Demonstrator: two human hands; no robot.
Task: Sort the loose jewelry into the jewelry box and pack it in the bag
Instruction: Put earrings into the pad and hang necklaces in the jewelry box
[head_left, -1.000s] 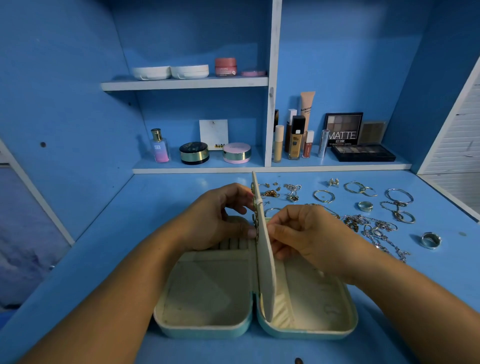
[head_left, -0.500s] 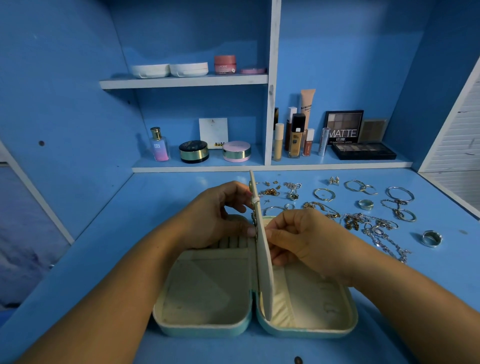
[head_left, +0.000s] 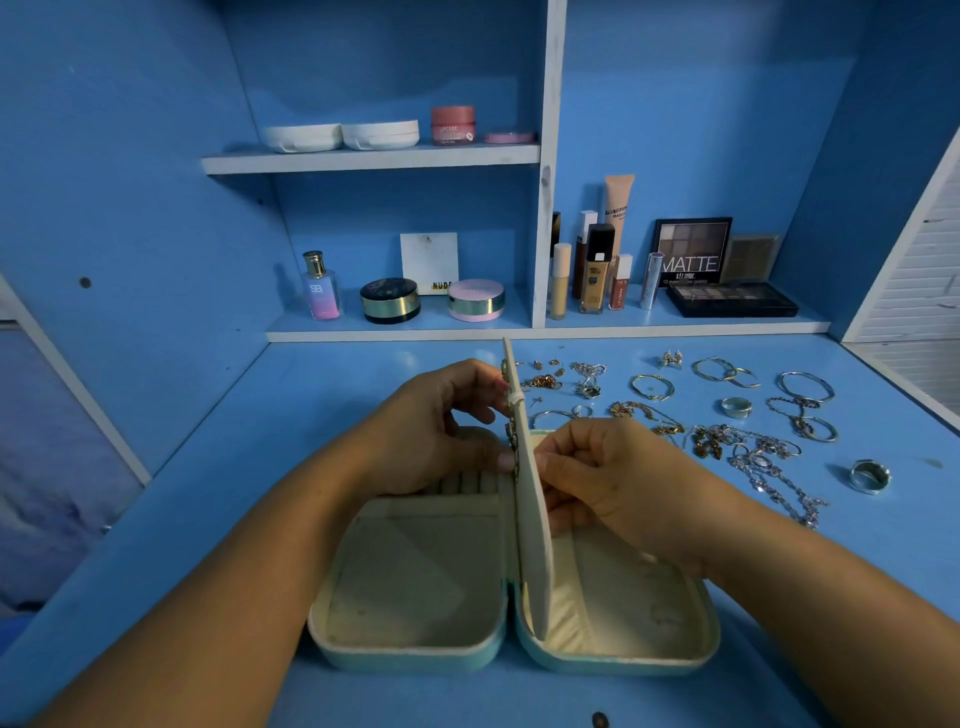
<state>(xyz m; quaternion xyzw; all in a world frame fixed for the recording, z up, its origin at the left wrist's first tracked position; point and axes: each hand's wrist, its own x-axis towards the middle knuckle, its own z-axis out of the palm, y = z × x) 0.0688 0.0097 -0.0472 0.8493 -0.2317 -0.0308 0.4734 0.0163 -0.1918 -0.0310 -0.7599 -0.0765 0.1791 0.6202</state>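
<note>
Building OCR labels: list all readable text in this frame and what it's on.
"MATTE": eyeshadow palette lid.
"NUDE": white card.
"SB": perfume bottle.
"LIPCARE", faint: pink jar.
Too blurred to read: print on the tube, the foundation bottle, and the small lines under MATTE.

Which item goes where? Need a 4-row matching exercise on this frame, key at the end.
Things:
1. pale teal jewelry box with cream lining
2. cream divider flap
3. wide silver band ring
4. round red jar

Places or states:
A. on the upper shelf
B. lying open on the blue desk
C. standing upright, pinched between the left hand and the right hand
D. by itself at the desk's far right

Pairs: 1-B, 2-C, 3-D, 4-A.
</note>
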